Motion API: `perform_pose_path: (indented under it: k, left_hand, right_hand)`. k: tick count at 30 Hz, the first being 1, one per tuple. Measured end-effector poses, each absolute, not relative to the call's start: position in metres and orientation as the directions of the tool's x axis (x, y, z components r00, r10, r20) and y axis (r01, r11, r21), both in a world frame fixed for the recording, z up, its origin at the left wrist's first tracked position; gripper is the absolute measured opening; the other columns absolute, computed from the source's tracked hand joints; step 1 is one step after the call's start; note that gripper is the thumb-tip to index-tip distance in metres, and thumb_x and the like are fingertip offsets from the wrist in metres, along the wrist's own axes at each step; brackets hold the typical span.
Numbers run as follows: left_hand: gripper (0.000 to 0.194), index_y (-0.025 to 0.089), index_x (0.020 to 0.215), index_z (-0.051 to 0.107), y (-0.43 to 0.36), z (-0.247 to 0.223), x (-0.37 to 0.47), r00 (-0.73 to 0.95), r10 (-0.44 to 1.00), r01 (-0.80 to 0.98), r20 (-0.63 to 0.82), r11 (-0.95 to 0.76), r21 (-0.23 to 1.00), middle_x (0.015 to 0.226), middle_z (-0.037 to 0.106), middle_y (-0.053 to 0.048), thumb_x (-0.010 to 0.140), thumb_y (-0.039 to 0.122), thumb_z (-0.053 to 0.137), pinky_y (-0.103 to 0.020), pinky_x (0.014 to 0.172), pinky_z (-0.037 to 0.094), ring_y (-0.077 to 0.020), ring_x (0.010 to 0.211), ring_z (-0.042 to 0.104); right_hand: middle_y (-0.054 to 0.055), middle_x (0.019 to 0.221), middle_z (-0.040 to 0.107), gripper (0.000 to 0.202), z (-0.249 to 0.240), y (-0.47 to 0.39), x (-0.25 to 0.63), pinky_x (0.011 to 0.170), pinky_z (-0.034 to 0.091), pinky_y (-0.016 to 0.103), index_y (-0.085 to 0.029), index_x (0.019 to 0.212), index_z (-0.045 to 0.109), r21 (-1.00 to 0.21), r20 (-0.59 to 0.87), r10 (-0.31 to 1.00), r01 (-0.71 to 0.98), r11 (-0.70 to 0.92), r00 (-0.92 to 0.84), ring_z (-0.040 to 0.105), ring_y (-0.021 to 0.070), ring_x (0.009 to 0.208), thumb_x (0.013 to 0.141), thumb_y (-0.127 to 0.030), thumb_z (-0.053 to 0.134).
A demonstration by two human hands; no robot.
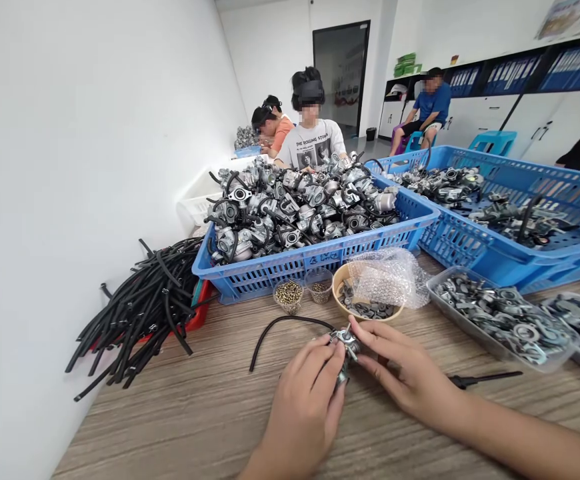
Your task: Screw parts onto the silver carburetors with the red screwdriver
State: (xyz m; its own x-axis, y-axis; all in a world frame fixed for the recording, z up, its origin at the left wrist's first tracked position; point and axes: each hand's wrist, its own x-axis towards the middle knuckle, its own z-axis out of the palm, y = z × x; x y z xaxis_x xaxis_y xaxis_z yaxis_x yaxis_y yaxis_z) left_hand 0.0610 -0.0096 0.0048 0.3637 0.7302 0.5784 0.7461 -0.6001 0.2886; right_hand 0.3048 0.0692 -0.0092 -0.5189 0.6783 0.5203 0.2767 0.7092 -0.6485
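Observation:
A small silver carburetor (349,338) sits just above the wooden table, between my two hands. My left hand (307,393) is closed around its left and near side, hiding much of the body. From the right, the thumb and fingers of my right hand (405,370) pinch the carburetor near a short metal stem at its top. A black rubber hose (283,321) runs from it and curves left across the table. Partly behind my right forearm lies a black tool with a thin shaft (490,379), possibly a screwdriver.
Ahead, a blue crate (290,263) is heaped with carburetors. Cups of brass screws (289,293), a round tub (343,313) under bubble wrap (387,277), and a clear bin of metal parts (500,317) stand before me. Black hoses (145,307) pile left; another crate (520,253) stands right. People sit beyond.

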Motion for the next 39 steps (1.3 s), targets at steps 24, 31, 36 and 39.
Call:
perform_pose_path:
  k: [24, 31, 36, 39]
  left_hand:
    - [0.047, 0.011, 0.155, 0.065, -0.01, 0.009, 0.063, 0.388, 0.696, 0.726, 0.604, -0.635, 0.265, 0.137, 0.082, -0.021, 0.108, 0.01, 0.068, -0.052, 0.115, 0.072, -0.0336, 0.137, 0.08]
    - [0.056, 0.013, 0.163, 0.058, -0.011, 0.008, 0.062, 0.355, 0.71, 0.727, 0.608, -0.619, 0.297, 0.147, 0.079, -0.023, 0.107, 0.012, 0.067, -0.05, 0.116, 0.071, -0.0327, 0.14, 0.078]
    - [0.054, 0.016, 0.16, 0.061, -0.01, 0.012, 0.061, 0.381, 0.707, 0.711, 0.596, -0.636, 0.299, 0.143, 0.08, -0.02, 0.107, 0.011, 0.067, -0.049, 0.115, 0.071, -0.0319, 0.14, 0.077]
    - [0.053, 0.018, 0.159, 0.063, -0.01, 0.014, 0.061, 0.388, 0.707, 0.706, 0.591, -0.641, 0.302, 0.142, 0.08, -0.019, 0.106, 0.01, 0.067, -0.05, 0.115, 0.071, -0.0317, 0.14, 0.077]
  right_hand:
    - [0.007, 0.129, 0.077, 0.063, 0.006, 0.074, 0.308, 0.1, 0.069, 0.036, -0.04, 0.176, 0.054, -0.697, 0.449, 0.676, 0.244, 0.674, -0.584, 0.077, 0.0216, 0.112, 0.116, -0.023, 0.059]
    - [0.009, 0.138, 0.075, 0.074, -0.001, 0.071, 0.311, 0.077, 0.069, 0.033, -0.041, 0.184, 0.035, -0.716, 0.411, 0.697, 0.265, 0.646, -0.587, 0.077, 0.0192, 0.094, 0.115, -0.023, 0.057]
    - [0.009, 0.137, 0.074, 0.072, -0.001, 0.071, 0.311, 0.074, 0.069, 0.031, -0.041, 0.183, 0.034, -0.733, 0.389, 0.701, 0.259, 0.628, -0.598, 0.076, 0.0168, 0.087, 0.117, -0.025, 0.056]
    - [0.009, 0.136, 0.073, 0.071, -0.002, 0.072, 0.311, 0.074, 0.069, 0.031, -0.04, 0.183, 0.032, -0.753, 0.37, 0.708, 0.253, 0.608, -0.602, 0.077, 0.0175, 0.09, 0.118, -0.026, 0.056]
